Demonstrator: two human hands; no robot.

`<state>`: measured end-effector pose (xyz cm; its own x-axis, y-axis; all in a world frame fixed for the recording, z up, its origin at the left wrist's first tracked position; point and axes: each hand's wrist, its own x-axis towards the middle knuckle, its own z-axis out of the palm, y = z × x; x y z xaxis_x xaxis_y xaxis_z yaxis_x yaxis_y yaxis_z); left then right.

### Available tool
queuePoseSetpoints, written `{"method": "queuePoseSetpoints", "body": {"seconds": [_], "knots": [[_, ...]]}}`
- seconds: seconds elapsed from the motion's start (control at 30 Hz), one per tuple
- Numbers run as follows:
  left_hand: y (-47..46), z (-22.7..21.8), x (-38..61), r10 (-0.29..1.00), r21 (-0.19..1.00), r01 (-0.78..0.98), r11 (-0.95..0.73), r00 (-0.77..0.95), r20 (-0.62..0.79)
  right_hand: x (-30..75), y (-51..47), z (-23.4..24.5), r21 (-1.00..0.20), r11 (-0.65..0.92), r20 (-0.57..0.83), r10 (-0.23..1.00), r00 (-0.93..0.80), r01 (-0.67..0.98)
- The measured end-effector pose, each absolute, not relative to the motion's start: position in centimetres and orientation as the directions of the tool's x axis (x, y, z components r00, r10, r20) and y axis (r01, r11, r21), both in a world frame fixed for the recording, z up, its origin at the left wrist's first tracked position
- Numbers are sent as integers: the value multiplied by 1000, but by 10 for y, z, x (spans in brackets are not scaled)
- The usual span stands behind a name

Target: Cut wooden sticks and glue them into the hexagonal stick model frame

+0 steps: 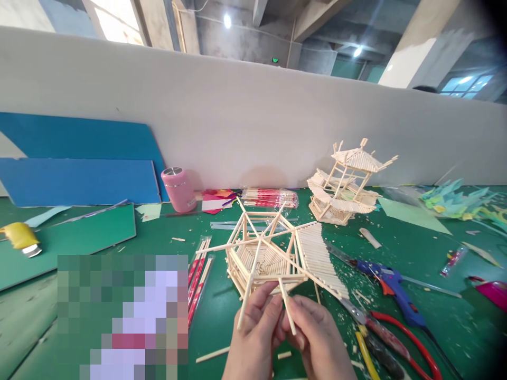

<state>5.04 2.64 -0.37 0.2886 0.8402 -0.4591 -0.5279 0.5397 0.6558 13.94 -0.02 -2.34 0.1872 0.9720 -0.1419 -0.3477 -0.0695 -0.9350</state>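
In the head view a pavilion frame [260,238] made of wooden sticks stands on the green table, with a slatted hexagonal base and beams fanning from a centre point. One roof side [317,253] on its right is covered with a row of short sticks. At the frame's near edge, a short wooden stick [287,306] slants down toward me. My right hand [317,330] is closed with thumb and finger pinching that stick. My left hand [255,327] is closed too, its thumb beside the same stick and its fingertips under the frame's near rim; the fingertips' exact contact is partly hidden.
A blue glue gun [392,290] and red-handled pliers [412,343] lie on the right. Behind stands a finished-looking stick pavilion [344,184]. A pink flask [179,190], packaged sticks [269,198] and blue boards [79,179] line the white partition [245,121]. Wood scraps are scattered about.
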Motion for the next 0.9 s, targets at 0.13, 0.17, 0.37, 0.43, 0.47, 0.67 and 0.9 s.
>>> {"method": "queuePoseSetpoints", "body": {"seconds": [0.13,0.17,0.37,0.43,0.47,0.67,0.9], "knots": [[27,-12,52,845,657,-532,534,308,-438,139,0,-24,-931,-66,-137,975,175,-359],[27,-12,52,843,653,-533,538,309,-441,139,0,-24,-928,-68,-138,976,168,-366],[28,-6,53,827,607,-567,557,308,-470,137,2,-28,-919,-90,-156,977,145,-384],[28,-5,53,823,591,-580,560,307,-479,137,2,-30,-922,-94,-161,976,150,-377],[28,-6,53,823,588,-585,559,306,-478,138,2,-31,-923,-95,-162,975,153,-372],[28,-8,53,832,605,-577,549,306,-463,138,3,-32,-935,-98,-162,973,165,-340],[28,-5,54,831,601,-581,549,299,-469,138,4,-32,-940,-81,-143,975,168,-331]]}}
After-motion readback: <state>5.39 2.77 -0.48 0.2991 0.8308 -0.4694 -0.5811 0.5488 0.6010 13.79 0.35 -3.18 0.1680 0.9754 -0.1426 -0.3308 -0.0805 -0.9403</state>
